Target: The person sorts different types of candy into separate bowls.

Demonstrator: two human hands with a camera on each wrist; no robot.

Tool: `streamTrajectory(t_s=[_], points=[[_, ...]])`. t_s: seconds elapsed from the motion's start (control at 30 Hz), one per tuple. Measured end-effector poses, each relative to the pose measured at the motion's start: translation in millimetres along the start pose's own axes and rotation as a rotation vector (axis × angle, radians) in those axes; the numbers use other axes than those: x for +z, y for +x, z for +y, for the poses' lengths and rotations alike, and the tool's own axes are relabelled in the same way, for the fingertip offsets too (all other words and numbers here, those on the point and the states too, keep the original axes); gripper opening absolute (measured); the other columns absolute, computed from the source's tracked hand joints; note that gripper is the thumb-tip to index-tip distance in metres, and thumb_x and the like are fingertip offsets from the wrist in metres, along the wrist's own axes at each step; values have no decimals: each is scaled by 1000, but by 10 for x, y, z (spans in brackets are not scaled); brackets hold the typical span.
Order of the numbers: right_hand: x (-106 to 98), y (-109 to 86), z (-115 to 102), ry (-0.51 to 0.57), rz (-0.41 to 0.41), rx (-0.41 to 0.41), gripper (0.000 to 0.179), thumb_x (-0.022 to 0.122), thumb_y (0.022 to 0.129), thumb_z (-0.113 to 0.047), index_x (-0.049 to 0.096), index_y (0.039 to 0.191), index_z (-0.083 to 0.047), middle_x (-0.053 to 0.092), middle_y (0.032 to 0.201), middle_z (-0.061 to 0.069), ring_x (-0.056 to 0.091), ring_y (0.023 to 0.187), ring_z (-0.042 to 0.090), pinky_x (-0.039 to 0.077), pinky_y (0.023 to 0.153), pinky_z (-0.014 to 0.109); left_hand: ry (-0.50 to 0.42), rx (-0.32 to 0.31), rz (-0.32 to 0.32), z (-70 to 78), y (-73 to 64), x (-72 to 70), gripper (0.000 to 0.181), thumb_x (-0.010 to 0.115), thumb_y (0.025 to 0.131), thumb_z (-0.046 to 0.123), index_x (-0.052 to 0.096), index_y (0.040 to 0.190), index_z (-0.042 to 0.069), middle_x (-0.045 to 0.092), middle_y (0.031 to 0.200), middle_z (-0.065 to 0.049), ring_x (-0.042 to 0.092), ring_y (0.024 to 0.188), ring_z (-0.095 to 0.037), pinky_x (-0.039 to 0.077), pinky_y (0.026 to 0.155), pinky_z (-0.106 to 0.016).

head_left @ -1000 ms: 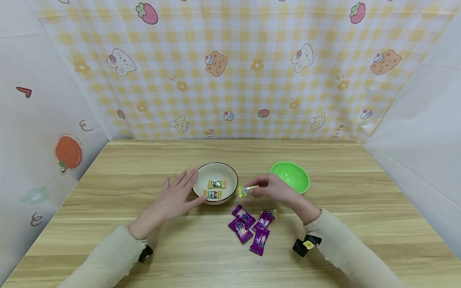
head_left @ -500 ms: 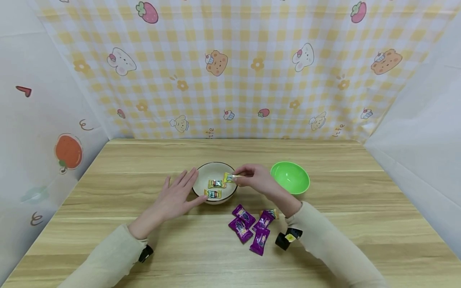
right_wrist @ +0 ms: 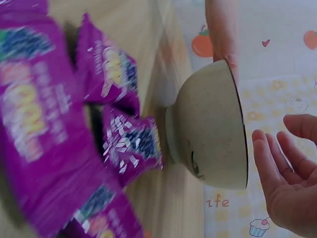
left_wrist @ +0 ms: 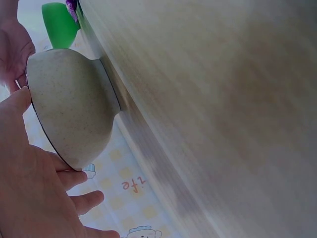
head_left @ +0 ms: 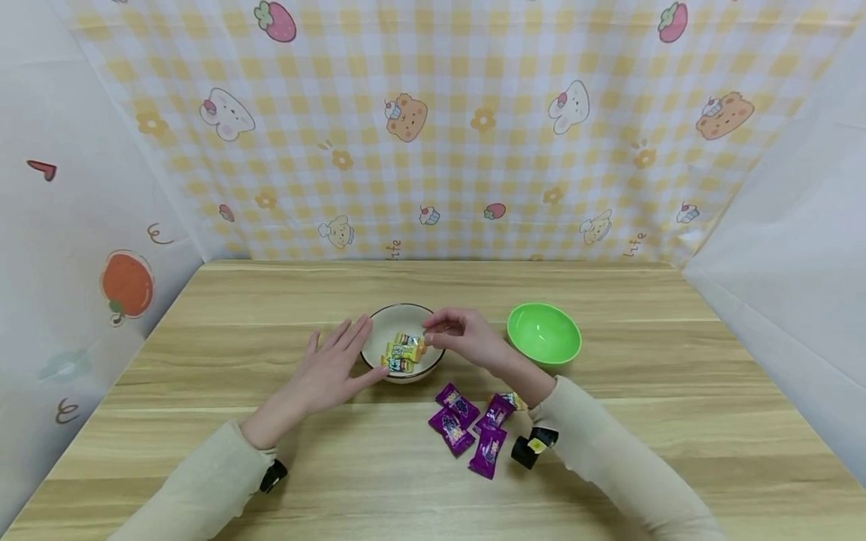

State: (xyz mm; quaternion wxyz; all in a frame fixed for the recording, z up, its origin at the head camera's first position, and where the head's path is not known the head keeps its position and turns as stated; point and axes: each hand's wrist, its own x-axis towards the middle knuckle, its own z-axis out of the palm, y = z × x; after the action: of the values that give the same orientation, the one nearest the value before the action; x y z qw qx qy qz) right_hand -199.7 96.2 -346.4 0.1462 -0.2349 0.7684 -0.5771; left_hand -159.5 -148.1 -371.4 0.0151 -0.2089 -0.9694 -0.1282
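A cream bowl with a dark rim [head_left: 379, 319] stands mid-table, with three yellow-wrapped candies [head_left: 406, 352] bunched inside. My left hand [head_left: 329, 370] rests at its left side, thumb and fingers spread along the rim with the fingers straight. Over the bowl's right edge is my right hand [head_left: 467, 336]. In the right wrist view, the thumb and fingers of that right hand [right_wrist: 292, 183] are apart, with nothing between them. Several purple-wrapped candies [head_left: 452, 430] lie in front of the bowl, to the right, and another yellow-wrapped candy [head_left: 512, 400] is partly covered by one of them.
A smaller green bowl [head_left: 544, 334] stands to the right, just behind my right forearm. The wooden table [head_left: 284, 293] ends at a checked curtain [head_left: 446, 173] at the back. White cloth [head_left: 61, 225] hangs at the left side.
My right hand has carried a yellow-wrapped candy leftward from beside the cream bowl and let it go inside, on the other two. The left hand has stayed at the rim.
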Motion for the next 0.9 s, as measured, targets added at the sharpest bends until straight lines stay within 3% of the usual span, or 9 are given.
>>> streamTrajectory(t_s=[0.13, 0.27, 0.47, 0.9], points=[[-27, -109, -88, -59, -39, -53, 23, 57, 84, -2, 56, 106, 7, 59, 98, 17, 56, 85, 20, 47, 74, 29, 6, 4, 5, 0, 6, -6, 85, 35, 82, 66, 17, 141, 7, 12, 145, -5, 11, 130, -28, 2, 96, -59], [-72, -222, -126, -134, -66, -116, 21, 57, 84, -1, 57, 104, 5, 58, 100, 18, 56, 88, 22, 46, 76, 30, 7, 5, 3, -1, 9, -2, 86, 34, 81, 66, 17, 141, 7, 12, 145, -5, 11, 130, -28, 4, 95, -60], [-222, -355, 116, -229, -86, -193, 22, 59, 83, -3, 58, 104, 5, 60, 98, 15, 57, 87, 17, 46, 76, 28, 8, 3, 3, -1, 9, 5, 86, 33, 81, 67, 17, 141, 8, 12, 145, -5, 10, 130, -27, 4, 96, -59], [-405, -801, 362, -312, -84, -76, 25, 61, 81, 1, 57, 104, 7, 60, 97, 15, 58, 87, 22, 46, 76, 27, 15, 0, 2, 0, 13, 0, 85, 35, 82, 65, 17, 141, 7, 12, 145, -5, 11, 130, -27, 4, 95, -60]])
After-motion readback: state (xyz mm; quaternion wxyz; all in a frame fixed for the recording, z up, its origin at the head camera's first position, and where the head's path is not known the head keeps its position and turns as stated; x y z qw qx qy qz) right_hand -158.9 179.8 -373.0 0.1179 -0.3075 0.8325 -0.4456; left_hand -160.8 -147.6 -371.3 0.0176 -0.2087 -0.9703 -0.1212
